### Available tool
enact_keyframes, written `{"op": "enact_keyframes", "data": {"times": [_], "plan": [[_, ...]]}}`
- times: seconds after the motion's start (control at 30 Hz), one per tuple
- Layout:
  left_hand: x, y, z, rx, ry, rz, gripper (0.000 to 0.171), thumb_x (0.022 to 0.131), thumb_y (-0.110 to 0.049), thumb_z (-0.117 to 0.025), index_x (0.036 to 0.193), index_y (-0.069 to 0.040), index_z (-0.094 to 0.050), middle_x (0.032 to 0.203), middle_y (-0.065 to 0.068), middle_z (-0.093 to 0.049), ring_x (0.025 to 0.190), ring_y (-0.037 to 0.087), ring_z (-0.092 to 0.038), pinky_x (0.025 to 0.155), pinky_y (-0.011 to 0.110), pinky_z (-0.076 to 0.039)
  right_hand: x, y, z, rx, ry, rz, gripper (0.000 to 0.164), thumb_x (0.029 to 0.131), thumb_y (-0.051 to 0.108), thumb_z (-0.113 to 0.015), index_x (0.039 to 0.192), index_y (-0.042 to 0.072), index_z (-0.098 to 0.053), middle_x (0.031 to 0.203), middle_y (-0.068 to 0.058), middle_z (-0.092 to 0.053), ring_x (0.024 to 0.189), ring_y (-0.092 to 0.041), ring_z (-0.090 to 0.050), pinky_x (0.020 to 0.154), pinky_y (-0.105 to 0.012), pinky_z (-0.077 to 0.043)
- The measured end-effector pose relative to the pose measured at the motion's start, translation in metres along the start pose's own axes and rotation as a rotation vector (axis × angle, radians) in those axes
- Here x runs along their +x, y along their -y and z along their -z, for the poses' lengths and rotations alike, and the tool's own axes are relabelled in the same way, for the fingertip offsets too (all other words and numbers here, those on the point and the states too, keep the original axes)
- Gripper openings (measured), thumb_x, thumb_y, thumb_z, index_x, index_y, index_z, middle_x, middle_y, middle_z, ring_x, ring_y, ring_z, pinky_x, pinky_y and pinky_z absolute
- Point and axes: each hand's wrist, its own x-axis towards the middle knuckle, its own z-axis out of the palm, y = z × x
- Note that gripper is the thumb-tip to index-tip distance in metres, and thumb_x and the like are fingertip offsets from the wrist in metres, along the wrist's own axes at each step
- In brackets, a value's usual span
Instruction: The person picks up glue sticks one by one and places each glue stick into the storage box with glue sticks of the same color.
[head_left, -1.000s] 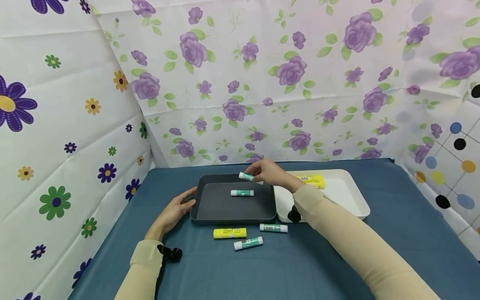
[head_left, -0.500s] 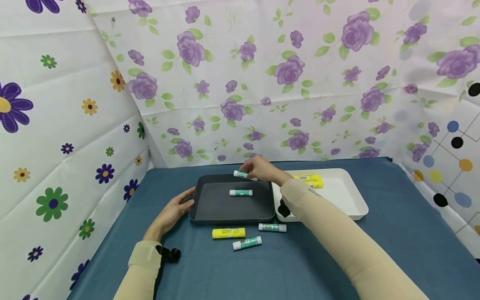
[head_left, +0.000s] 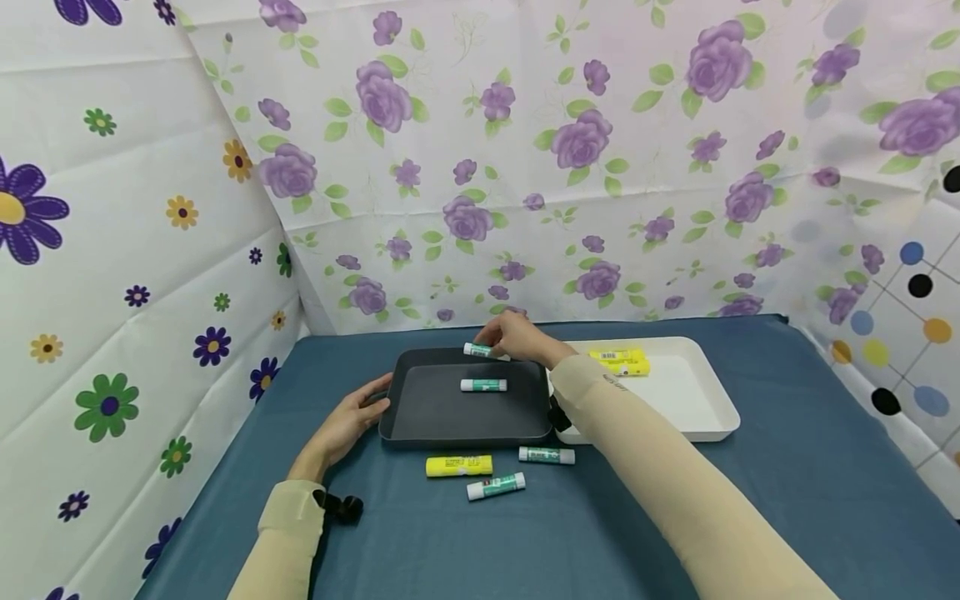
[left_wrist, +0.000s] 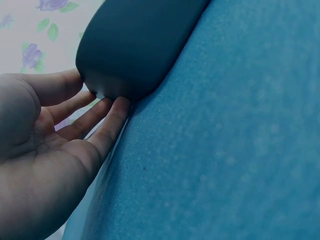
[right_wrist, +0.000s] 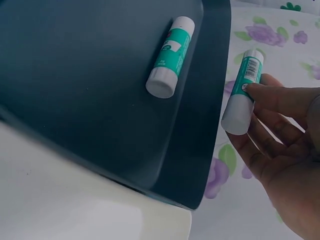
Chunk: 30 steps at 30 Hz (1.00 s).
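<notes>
Glue stick (right_wrist: 242,95) pinched in R hand (head_left: 519,338), nr dark tray (head_left: 427,412), L hand (head_left: 342,427) relaxed, fingertips touching tray's L side

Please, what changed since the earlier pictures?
The right hand moved slightly left, carrying the green-and-white cylindrical glue stick near the far edge of the dark grey rectangular tray; nothing newly gripped or released. The left hand, touching it, and the yellow cylindrical stick in front stayed.

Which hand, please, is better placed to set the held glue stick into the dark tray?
Probably the right hand: it pinches the glue stick near the far rim of the dark tray, while the left hand touches that tray's left side.
</notes>
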Motion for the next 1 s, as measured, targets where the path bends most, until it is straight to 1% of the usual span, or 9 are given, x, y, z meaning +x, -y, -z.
{"op": "enact_keyframes", "data": {"times": [0.17, 0.37, 0.6, 0.8, 1.0], "plan": [[0.0, -0.001, -0.001, 0.0, -0.005, 0.005, 0.062, 0.112, -0.016, -0.05, 0.168, -0.015, -0.023, 0.169, 0.017, -0.021, 0.155, 0.04, -0.025, 0.125, 0.059, -0.024, 0.002, -0.002, -0.002, 0.011, 0.015, 0.003, 0.032, 0.095, -0.007, -0.071, 0.124, 0.004, -0.076, 0.115, -0.011, -0.073, 0.105, -0.026, -0.068, 0.088, -0.038, -0.06], [-0.001, -0.002, -0.001, 0.005, 0.005, -0.011, 0.062, 0.113, -0.016, -0.049, 0.168, -0.011, -0.021, 0.168, 0.02, -0.021, 0.154, 0.041, -0.025, 0.125, 0.059, -0.025, 0.004, -0.004, -0.002, 0.01, 0.021, 0.004, 0.032, 0.094, -0.008, -0.071, 0.124, 0.002, -0.076, 0.118, -0.012, -0.073, 0.108, -0.027, -0.067, 0.09, -0.038, -0.06], [-0.003, -0.003, -0.001, 0.007, 0.003, -0.02, 0.063, 0.112, -0.016, -0.049, 0.168, -0.01, -0.021, 0.168, 0.021, -0.019, 0.154, 0.043, -0.024, 0.124, 0.061, -0.024, 0.007, -0.01, -0.007, 0.024, 0.027, 0.016, 0.031, 0.092, -0.01, -0.071, 0.121, -0.001, -0.076, 0.117, -0.015, -0.072, 0.108, -0.029, -0.067, 0.089, -0.039, -0.06], [-0.003, -0.004, -0.001, -0.002, 0.0, -0.011, 0.063, 0.112, -0.017, -0.05, 0.168, -0.01, -0.021, 0.168, 0.021, -0.02, 0.154, 0.042, -0.025, 0.124, 0.06, -0.024, 0.008, -0.013, -0.014, 0.012, 0.05, -0.009, 0.031, 0.093, -0.011, -0.069, 0.121, -0.001, -0.076, 0.117, -0.015, -0.074, 0.108, -0.028, -0.068, 0.09, -0.037, -0.06], [-0.003, -0.004, -0.001, 0.008, 0.002, -0.012, 0.063, 0.112, -0.016, -0.049, 0.168, -0.01, -0.02, 0.169, 0.021, -0.019, 0.154, 0.042, -0.024, 0.125, 0.06, -0.022, 0.007, -0.013, -0.017, -0.008, 0.052, -0.029, 0.03, 0.092, -0.012, -0.07, 0.118, -0.001, -0.078, 0.115, -0.015, -0.075, 0.108, -0.028, -0.069, 0.091, -0.037, -0.06]]}}
